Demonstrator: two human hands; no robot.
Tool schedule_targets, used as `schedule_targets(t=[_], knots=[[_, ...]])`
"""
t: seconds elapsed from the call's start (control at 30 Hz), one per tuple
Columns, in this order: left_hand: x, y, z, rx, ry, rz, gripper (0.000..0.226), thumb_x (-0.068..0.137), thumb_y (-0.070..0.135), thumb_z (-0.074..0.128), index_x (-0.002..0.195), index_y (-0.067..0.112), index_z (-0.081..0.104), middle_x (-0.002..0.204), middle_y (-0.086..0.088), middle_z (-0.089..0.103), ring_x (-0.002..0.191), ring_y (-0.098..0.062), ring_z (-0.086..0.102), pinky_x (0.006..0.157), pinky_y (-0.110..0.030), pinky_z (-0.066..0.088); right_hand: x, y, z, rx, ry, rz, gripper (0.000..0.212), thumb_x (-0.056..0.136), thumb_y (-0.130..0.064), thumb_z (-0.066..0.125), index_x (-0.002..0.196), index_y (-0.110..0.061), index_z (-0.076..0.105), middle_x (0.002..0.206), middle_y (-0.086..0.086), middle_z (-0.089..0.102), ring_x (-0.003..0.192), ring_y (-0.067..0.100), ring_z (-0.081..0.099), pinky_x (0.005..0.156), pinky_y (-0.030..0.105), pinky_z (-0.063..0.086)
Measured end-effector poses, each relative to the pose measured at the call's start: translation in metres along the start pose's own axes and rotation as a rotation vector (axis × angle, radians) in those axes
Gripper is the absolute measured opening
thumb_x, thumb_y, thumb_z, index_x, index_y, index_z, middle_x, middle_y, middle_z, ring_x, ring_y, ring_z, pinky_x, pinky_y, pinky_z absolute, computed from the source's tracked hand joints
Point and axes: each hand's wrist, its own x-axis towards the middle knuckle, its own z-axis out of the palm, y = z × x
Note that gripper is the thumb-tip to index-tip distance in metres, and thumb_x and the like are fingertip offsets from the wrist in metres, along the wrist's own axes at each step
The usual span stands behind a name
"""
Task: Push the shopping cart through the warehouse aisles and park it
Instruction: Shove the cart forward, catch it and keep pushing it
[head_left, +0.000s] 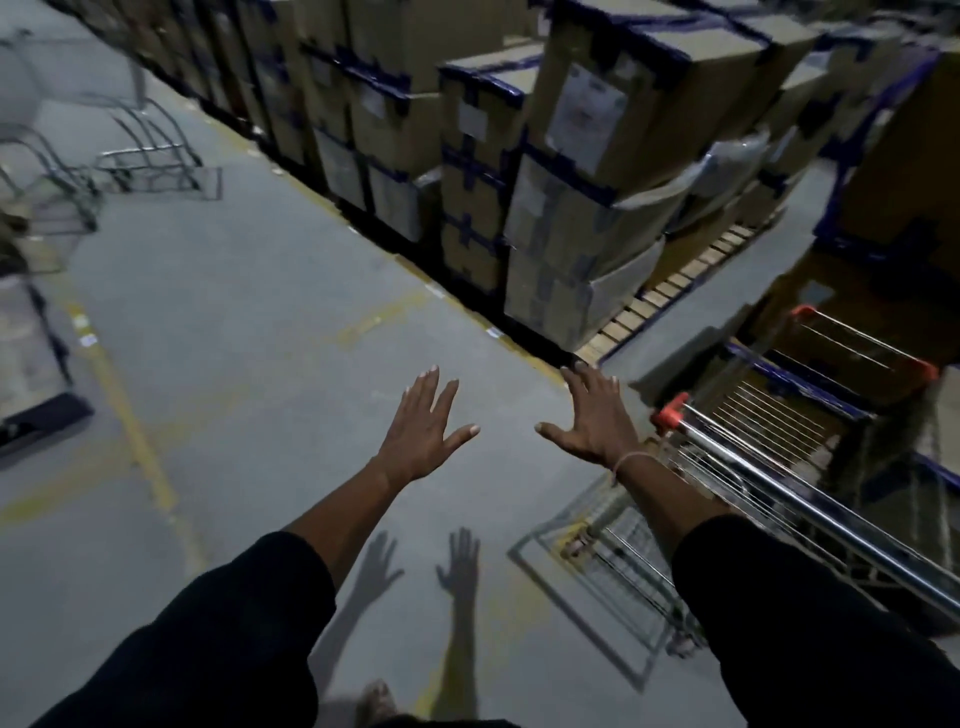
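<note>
The wire shopping cart (779, 478) with red corner caps stands at the lower right, beside stacked boxes. My left hand (423, 426) is stretched out flat over the bare floor, fingers spread, holding nothing. To its right, my right hand (595, 415) is spread the same way, a thin band on its wrist. Neither hand touches the cart; the right one hovers just left of the cart's near red corner (671, 412). Both arms wear dark sleeves.
Taped cardboard boxes (571, 171) are stacked on pallets along the right side of the grey concrete aisle (249, 322). Other empty metal carts (150, 145) stand at the far left. Worn yellow lines (132, 426) mark the floor. A foot (375, 704) shows at the bottom edge.
</note>
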Motion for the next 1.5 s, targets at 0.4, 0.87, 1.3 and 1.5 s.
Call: schedule_targets(t=[0.4, 0.87, 1.3, 1.5], knots=[[-0.024, -0.240, -0.107, 0.022, 0.040, -0.180, 0.104, 0.084, 0.089, 0.014, 0.166, 0.024, 0.008, 0.172, -0.006, -0.012, 0.158, -0.025, -0.012, 0.129, -0.048, 0.005, 0.144, -0.203, 0.074, 0.049, -0.068, -0.125, 0.119, 0.069, -0.092, 0.034, 0.161, -0.017, 0.028, 0.167, 0.012, 0.024, 0.156, 0.032, 0.013, 0.125, 0.054, 0.001], [0.027, -0.431, -0.153, 0.036, 0.089, -0.386, 0.094, 0.088, 0.084, 0.010, 0.165, 0.032, -0.003, 0.169, -0.002, -0.024, 0.157, -0.023, -0.020, 0.126, -0.044, -0.005, 0.364, -0.342, 0.141, 0.094, -0.170, -0.297, 0.115, 0.073, -0.096, 0.022, 0.165, -0.028, 0.013, 0.172, 0.004, 0.008, 0.159, 0.025, -0.004, 0.125, 0.055, -0.008], [0.187, -0.597, -0.237, 0.024, 0.165, -0.548, 0.092, 0.089, 0.083, 0.010, 0.164, 0.033, -0.006, 0.169, -0.001, -0.025, 0.156, -0.022, -0.022, 0.126, -0.042, -0.007, 0.637, -0.460, 0.161, 0.098, -0.232, -0.451, 0.124, 0.067, -0.102, 0.016, 0.165, -0.026, 0.013, 0.172, 0.004, 0.009, 0.159, 0.026, -0.004, 0.125, 0.055, -0.008], [0.233, -0.675, -0.258, -0.007, 0.189, -0.631, 0.095, 0.087, 0.085, 0.006, 0.164, 0.032, -0.009, 0.168, -0.002, -0.027, 0.156, -0.022, -0.024, 0.127, -0.043, -0.007, 0.734, -0.517, 0.181, 0.084, -0.270, -0.525, 0.127, 0.064, -0.104, 0.010, 0.165, -0.026, 0.012, 0.172, 0.004, 0.007, 0.159, 0.025, -0.006, 0.125, 0.054, -0.010]])
